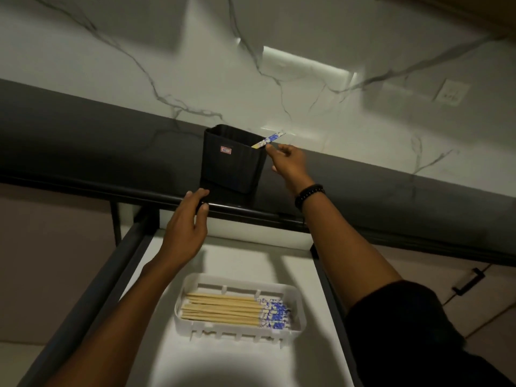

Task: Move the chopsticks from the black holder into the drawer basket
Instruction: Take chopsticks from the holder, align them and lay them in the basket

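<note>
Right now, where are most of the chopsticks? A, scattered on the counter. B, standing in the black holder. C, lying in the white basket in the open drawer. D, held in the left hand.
C: a stack of chopsticks lies flat in the white basket, while only one chopstick sticks out of the black holder, at the right hand.

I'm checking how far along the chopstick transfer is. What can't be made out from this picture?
- Inside of the black holder: its front wall hides it in the head view, so any chopsticks beyond the one protruding chopstick can't be counted.
- Right hand: fingertips are at that chopstick, but whether they grip it is too small to tell.
- Red label on the holder: blurred, unreadable.
- Lower layers of chopsticks in the white basket: covered by the top ones.
</note>
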